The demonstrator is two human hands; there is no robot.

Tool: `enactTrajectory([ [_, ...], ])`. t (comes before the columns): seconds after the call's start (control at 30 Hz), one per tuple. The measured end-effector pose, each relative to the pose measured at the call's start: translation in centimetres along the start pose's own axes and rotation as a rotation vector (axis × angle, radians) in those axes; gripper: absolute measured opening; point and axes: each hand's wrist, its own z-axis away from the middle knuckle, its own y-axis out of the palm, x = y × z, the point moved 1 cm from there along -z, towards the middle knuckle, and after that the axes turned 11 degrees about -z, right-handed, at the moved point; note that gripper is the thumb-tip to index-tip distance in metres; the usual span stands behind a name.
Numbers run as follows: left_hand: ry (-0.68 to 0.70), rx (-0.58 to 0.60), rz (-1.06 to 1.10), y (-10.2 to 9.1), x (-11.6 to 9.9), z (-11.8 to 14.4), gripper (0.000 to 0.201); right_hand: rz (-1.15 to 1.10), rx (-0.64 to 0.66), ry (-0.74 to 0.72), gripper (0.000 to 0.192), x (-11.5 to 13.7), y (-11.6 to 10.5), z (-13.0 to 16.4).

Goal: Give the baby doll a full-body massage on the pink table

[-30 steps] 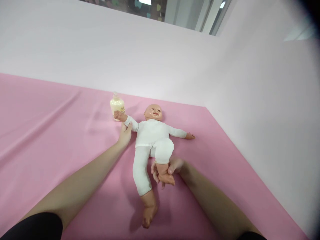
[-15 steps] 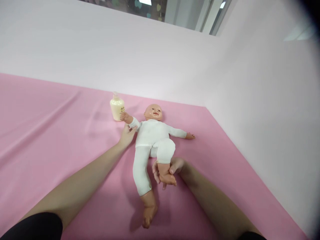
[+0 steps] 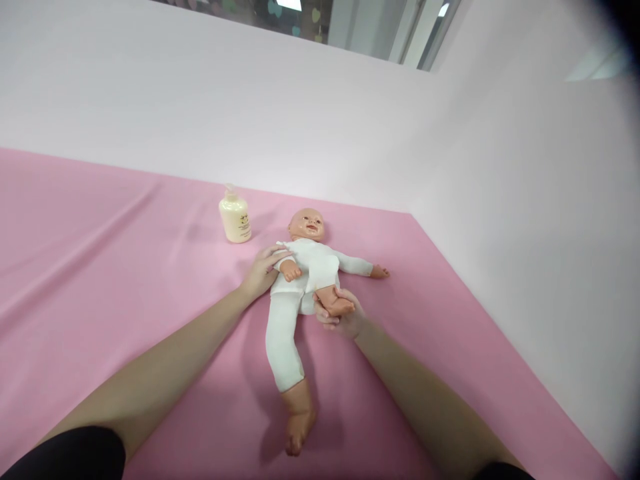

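While the baby doll (image 3: 305, 253) lies on its back along the pink sheet (image 3: 125, 267), head (image 3: 307, 225) at the far end and feet toward the person, 2 bare hands hold it. The left hand (image 3: 266, 270) is narrow around the bent arm on the person's left side, its fingers lying across the white sleeve near the doll's shoulder; its thumb is hidden from view. That arm folds inward, so the small fist (image 3: 291, 270) sits over the torso. The right hand (image 3: 347, 321) is closed around the bare ankle (image 3: 331, 298) of the raised leg (image 3: 324, 268), whose bent knee points up over the belly.

The doll's other arm (image 3: 356, 265) stretches out flat to the right, and its other leg (image 3: 283, 347) extends toward the person, slightly curved, ending in a bare foot (image 3: 300, 423).

Beyond the left hand and left of the doll's head, 1 pale yellow pump bottle (image 3: 234, 220) stands upright on the sheet, apart from the doll. White walls (image 3: 200, 113) rise behind and to the right, with a window (image 3: 360, 27) at the top. Black cuffs (image 3: 70, 457) show at the person's elbows.
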Motion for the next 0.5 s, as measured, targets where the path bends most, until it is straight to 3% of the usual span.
enactTrajectory([
  [0.3,-0.046,-0.027,0.068,-0.07,-0.03,-0.24,0.038,0.063,0.092,0.057,0.05,-0.35,0.18,0.33],
  [0.4,-0.177,-0.084,0.166,0.03,0.1,-0.31,0.033,0.122,0.172,0.121,0.055,-0.54,0.09,0.3],
  [0.5,-0.403,-0.153,0.344,0.48,0.69,-0.32,0.034,0.162,0.235,0.227,0.058,-0.78,-0.3,0.31],
])
